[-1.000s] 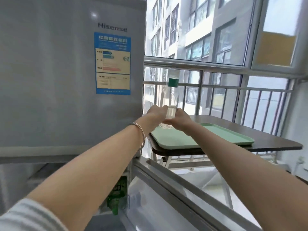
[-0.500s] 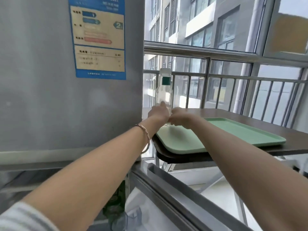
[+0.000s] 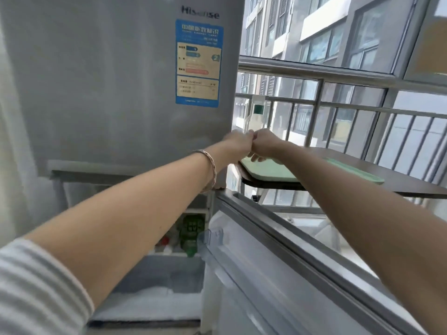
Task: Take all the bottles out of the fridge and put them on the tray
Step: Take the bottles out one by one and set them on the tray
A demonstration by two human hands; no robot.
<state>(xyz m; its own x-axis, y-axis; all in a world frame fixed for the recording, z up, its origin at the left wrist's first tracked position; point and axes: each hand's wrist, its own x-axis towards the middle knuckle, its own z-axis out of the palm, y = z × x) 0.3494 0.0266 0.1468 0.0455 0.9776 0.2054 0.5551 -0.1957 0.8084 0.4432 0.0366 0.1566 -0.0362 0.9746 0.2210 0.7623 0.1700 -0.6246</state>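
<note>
A clear bottle (image 3: 257, 114) with a white cap and a green label stands upright at the near left corner of the pale green tray (image 3: 271, 171). My left hand (image 3: 238, 142) and my right hand (image 3: 264, 143) are both wrapped around its lower part, knuckles touching. The bottle's base is hidden behind my hands, so I cannot tell whether it rests on the tray. Down in the open lower part of the grey fridge (image 3: 116, 81), a green bottle (image 3: 191, 232) stands on a shelf, with a red-capped item (image 3: 165, 241) beside it.
The tray lies on a dark brown table (image 3: 411, 184) next to the fridge, in front of a window railing (image 3: 321, 110). The open lower fridge door (image 3: 278, 262) juts out below my arms, with a clear door bin (image 3: 212, 238).
The view has shifted, tilting down and back up. Both hands have stayed closed on the bottle over the tray's near left corner.
</note>
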